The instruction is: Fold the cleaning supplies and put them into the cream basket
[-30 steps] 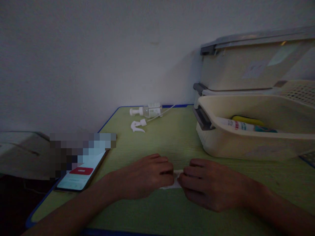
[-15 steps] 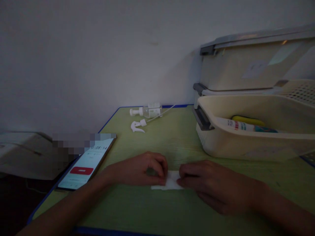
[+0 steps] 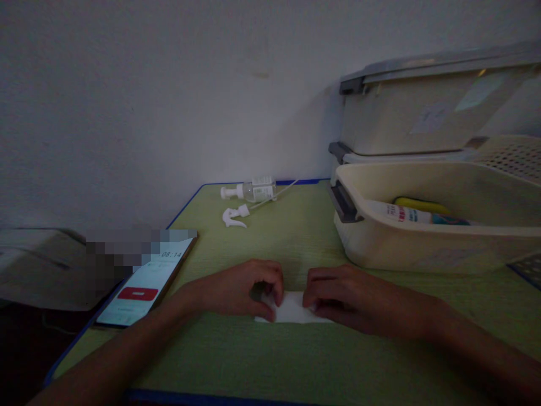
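White tissue [image 3: 292, 308] under both hands [image 3: 291, 293]

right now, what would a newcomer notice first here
Two bare hands, left hand and right hand, press a small white folded sheet flat on the green table. A lit phone lies at left; a cream bin with tubes sits at right.

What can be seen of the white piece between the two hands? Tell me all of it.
The white piece is small, flat and thin, like folded tissue or paper, though the dim light hides its make. It lies flat on the green table near the front edge. The left hand pinches its left end, and the right hand presses its right end.
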A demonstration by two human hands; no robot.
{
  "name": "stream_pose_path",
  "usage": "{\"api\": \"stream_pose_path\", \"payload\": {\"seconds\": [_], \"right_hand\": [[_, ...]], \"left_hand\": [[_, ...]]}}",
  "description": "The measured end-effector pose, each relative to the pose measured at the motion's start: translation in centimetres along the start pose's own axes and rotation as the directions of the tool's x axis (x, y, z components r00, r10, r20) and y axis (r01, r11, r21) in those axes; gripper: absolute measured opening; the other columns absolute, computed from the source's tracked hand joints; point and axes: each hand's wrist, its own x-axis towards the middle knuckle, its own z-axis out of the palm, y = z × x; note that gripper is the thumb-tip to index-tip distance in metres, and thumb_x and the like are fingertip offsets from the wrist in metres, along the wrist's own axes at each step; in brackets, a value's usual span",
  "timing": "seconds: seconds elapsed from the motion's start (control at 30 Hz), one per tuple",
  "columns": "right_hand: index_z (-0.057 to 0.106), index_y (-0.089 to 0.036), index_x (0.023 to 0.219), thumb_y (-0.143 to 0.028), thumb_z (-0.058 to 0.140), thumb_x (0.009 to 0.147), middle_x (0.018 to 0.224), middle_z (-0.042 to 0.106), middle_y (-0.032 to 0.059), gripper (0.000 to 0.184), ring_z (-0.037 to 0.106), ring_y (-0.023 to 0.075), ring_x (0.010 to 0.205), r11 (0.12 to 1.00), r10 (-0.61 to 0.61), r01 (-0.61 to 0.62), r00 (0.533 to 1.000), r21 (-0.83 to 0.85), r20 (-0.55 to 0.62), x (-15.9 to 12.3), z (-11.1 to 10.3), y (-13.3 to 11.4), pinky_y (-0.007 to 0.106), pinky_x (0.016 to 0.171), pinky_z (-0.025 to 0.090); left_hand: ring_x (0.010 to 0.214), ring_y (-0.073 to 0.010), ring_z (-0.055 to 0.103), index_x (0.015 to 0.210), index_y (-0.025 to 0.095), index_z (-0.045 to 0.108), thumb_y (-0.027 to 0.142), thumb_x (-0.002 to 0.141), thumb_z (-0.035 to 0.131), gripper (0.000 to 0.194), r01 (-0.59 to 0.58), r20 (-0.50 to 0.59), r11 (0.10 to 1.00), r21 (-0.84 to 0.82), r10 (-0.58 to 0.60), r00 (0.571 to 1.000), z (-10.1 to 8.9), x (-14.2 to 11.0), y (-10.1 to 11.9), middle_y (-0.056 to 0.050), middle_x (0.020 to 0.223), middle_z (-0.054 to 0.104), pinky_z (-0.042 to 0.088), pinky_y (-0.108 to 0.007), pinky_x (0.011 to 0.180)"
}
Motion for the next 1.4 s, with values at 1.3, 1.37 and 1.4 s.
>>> {"api": "stream_pose_path", "payload": {"seconds": [1.3, 1.37, 1.4], "right_hand": [[0.06, -0.015, 0.101, -0.012, 0.044, 0.087, 0.094, 0.062, 0.0085, 0.022, 0.061, 0.0211, 0.083, 0.927, 0.196, -0.228, 0.972, -0.297, -0.133, -0.4, 0.5, 0.7, 0.037, 0.074, 0.05], [0.059, -0.015, 0.1, -0.011, 0.043, 0.087, 0.093, 0.061, 0.0083, 0.021, 0.061, 0.021, 0.083, 0.931, 0.219, -0.241, 0.97, -0.275, -0.109, -0.3, 0.4, 0.6, 0.038, 0.075, 0.049], [0.059, -0.014, 0.099, -0.012, 0.042, 0.088, 0.093, 0.061, 0.0083, 0.021, 0.06, 0.0209, 0.084, 0.933, 0.223, -0.242, 0.97, -0.266, -0.101, -0.3, 0.3, 0.6, 0.038, 0.075, 0.049]], "left_hand": [[0.078, -0.0124, 0.057, 0.098, 0.016, 0.06, 0.015, 0.081, 0.056, 0.017, -0.009, -0.242, 0.962, 0.272, 0.078, 0.967, 0.5, 0.1, -1.0, -0.002, 0.089, 0.063, 0.043, -0.024, 0.072], [0.076, -0.0121, 0.056, 0.095, 0.015, 0.06, 0.016, 0.08, 0.058, 0.015, -0.013, -0.246, 0.966, 0.257, 0.078, 0.966, 0.4, 0.2, -1.0, -0.002, 0.087, 0.064, 0.042, -0.023, 0.07], [0.075, -0.0121, 0.056, 0.094, 0.015, 0.061, 0.016, 0.08, 0.058, 0.015, -0.012, -0.251, 0.968, 0.252, 0.077, 0.965, 0.4, 0.2, -1.1, -0.002, 0.086, 0.064, 0.042, -0.023, 0.07]]}}
